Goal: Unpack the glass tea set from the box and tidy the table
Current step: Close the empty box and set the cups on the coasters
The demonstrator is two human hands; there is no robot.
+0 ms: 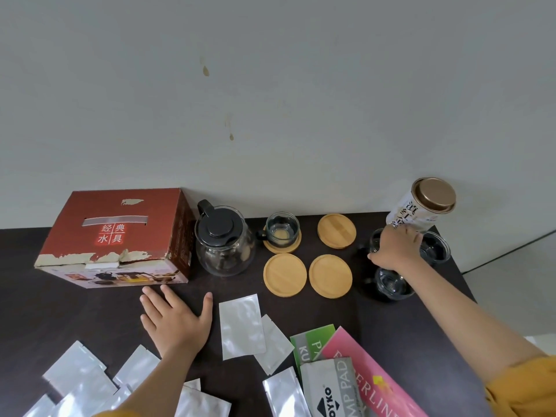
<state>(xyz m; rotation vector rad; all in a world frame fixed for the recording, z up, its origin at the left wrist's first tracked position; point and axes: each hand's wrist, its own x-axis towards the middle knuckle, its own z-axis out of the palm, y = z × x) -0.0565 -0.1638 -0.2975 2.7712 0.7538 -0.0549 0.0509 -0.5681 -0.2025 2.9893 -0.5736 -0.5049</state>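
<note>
Near the front edge of the dark brown table (75, 311) lie silver foil sachets (241, 325). The left hand (176, 319) rests flat there, fingers spread. Further back the right hand (395, 251) curls around a clear glass cup (377, 240) (two more cups stand beside it). By the back edge stand the red cardboard box (117, 236), the glass teapot with black lid (224, 243) and round wooden coasters (330, 276).
</note>
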